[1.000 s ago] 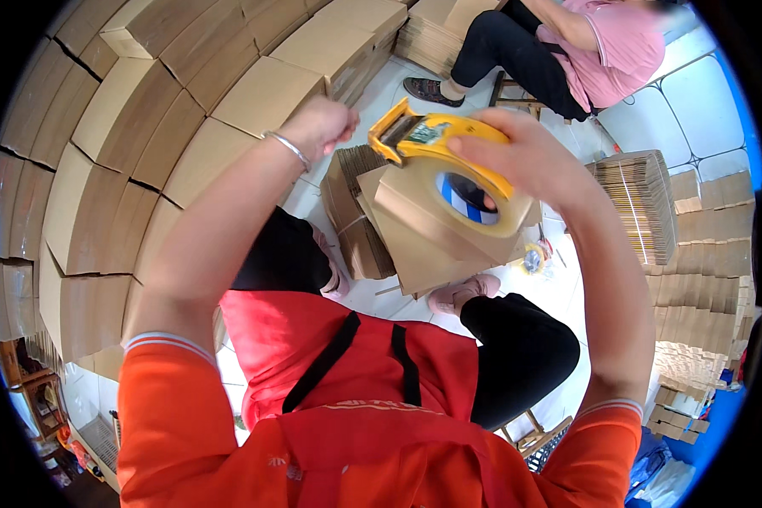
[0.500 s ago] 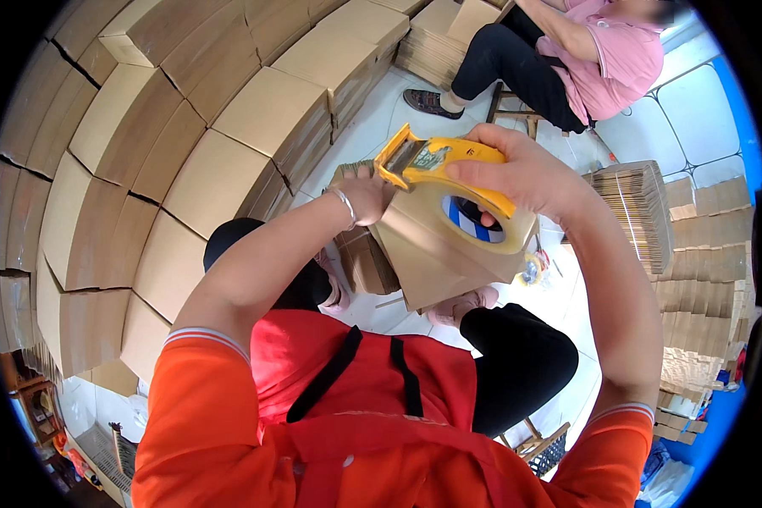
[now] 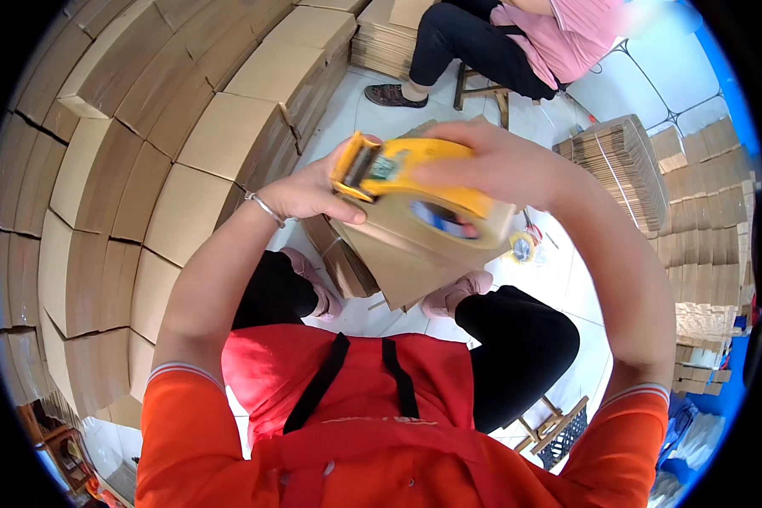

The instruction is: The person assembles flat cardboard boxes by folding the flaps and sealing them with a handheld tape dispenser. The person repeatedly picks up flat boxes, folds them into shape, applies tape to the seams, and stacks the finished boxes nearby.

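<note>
My right hand (image 3: 483,161) is wrapped round a yellow tape dispenser (image 3: 423,165) with a wide roll of tape (image 3: 481,241) in it. The dispenser is slightly smeared by motion and tilts over a brown cardboard box (image 3: 394,275) in front of my knees. At the dispenser's toothed end, my left hand (image 3: 313,190) is by the box's left side, thumb stretched out over it. Its other fingers are partly hidden behind the dispenser; it appears open. Left of the box stands a strapped bundle of flat cardboard (image 3: 347,262).
Stacked cardboard boxes (image 3: 203,131) wall off the left. Bundled flat cartons (image 3: 614,165) stand on the right, with more piled cardboard (image 3: 703,262) beyond. On the tiled floor lies a clear tape roll (image 3: 522,247). Across from me sits a person in pink (image 3: 550,38).
The dispenser and my right hand have moved left and a little toward the box's left edge. My left hand has shifted left, its thumb now spread. The whole view has shifted slightly.
</note>
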A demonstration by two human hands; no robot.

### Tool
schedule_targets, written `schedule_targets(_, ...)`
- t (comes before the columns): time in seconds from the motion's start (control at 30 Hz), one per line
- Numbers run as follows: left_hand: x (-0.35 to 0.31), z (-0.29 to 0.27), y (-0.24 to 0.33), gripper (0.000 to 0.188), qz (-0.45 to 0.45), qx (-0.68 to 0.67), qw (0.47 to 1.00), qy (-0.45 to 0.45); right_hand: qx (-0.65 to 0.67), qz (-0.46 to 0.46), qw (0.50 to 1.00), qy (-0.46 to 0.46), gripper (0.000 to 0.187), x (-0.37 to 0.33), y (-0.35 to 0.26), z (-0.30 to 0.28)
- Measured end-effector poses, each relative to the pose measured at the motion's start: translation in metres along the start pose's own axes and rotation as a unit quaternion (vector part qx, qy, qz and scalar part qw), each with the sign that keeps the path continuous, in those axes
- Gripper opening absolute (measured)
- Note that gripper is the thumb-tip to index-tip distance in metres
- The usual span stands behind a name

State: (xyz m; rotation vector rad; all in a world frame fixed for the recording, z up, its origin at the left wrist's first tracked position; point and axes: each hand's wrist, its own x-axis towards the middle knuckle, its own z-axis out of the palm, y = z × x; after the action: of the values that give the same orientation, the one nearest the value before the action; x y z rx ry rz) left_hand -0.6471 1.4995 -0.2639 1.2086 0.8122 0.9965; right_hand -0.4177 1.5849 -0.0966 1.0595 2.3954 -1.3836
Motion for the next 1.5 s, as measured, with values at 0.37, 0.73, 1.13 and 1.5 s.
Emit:
schedule_targets(0.37, 0.012, 0.011, 0.047, 0.129, -0.12, 0.388, 0.914, 0.003, 0.17, 0.039, 0.981, 0.091, 0.065, -0.135, 0.166, -0.009)
schedule_targets(0.73, 0.079, 0.121, 0.025, 0.103, 0.186, 0.668, 0.701, -0.168, 0.198, 0.066, 0.972, 0.105, 0.065, -0.161, 0.187, -0.009)
schedule_targets(1.13, 0.115, 0.144, 0.04, 0.032, 0.256, 0.668, 0.575, -0.395, -0.202, 0.145, 0.966, 0.075, 0.044, -0.09, 0.156, 0.018)
schedule_targets(1.5, 0.108, 0.178, 0.063, 0.081, 0.163, 0.749, 0.583, -0.269, 0.1, 0.052, 0.921, 0.373, 0.045, -0.162, 0.188, 0.055)
